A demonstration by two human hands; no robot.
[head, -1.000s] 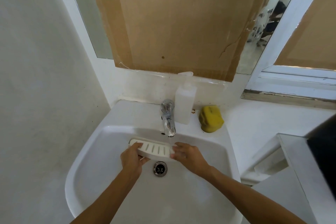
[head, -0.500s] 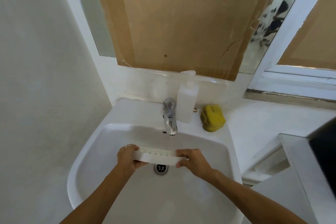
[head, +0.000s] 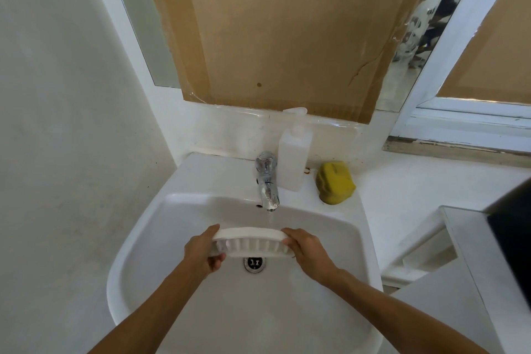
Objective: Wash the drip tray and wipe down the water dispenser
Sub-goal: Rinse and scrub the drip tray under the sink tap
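Head view: the white slotted plastic drip tray (head: 251, 243) is held over the white ceramic basin (head: 161, 241), directly above the round metal drain (head: 255, 263) and just below the spout of the chrome tap (head: 267, 181). A thin stream of water falls from the spout onto the tray's far edge. The tray is tilted, its ribbed face turned toward the camera. The left hand (head: 202, 251) grips the tray's left end, fingers curled under it and thumb on top; the right hand (head: 306, 248) grips the right end, fingers clamped over the rim. Behind the tap stands a white pump bottle (head: 293, 156); to the tap's right lies a yellow sponge (head: 334, 182), untouched on the basin ledge. Judgement: the task is at an early stage, with rinsing under way, no soap or sponge yet visibly applied, and the dispenser wipe-down wholly outstanding. The water dispenser cannot be identified; a dark object (head: 511, 236) far right of the tap is cut off by the frame edge. The tray's far side and any soiling cannot be made out.
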